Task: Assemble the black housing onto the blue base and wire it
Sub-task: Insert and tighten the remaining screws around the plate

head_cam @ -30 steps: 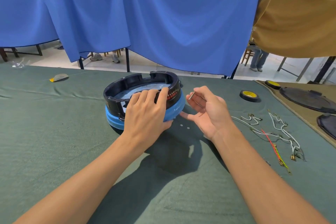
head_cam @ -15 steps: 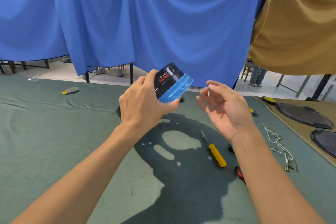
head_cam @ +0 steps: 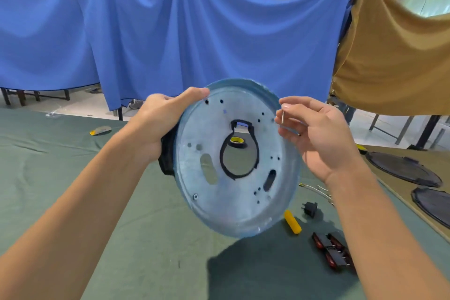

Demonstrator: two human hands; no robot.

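My left hand (head_cam: 160, 126) grips the upper left rim of the blue base (head_cam: 233, 202), holding it up in the air with its pale, hole-dotted underside turned toward me. The black housing (head_cam: 166, 156) sits behind the base; only a dark edge shows below my left palm and through the central opening. My right hand (head_cam: 319, 134) hovers at the base's upper right rim and pinches a thin metal screw (head_cam: 282, 117) between thumb and forefinger.
On the green-covered table (head_cam: 73, 178) lie a yellow-handled screwdriver (head_cam: 293, 221), a small black plug part (head_cam: 310, 208), red and black switches (head_cam: 332, 249) and white wires (head_cam: 319, 190). A yellow tape roll (head_cam: 235, 141) shows through the opening. Dark round covers (head_cam: 404, 168) rest at far right.
My left hand lifted the base with housing off the table and tipped it until the underside faces me. My right hand rose alongside, still pinching the screw.
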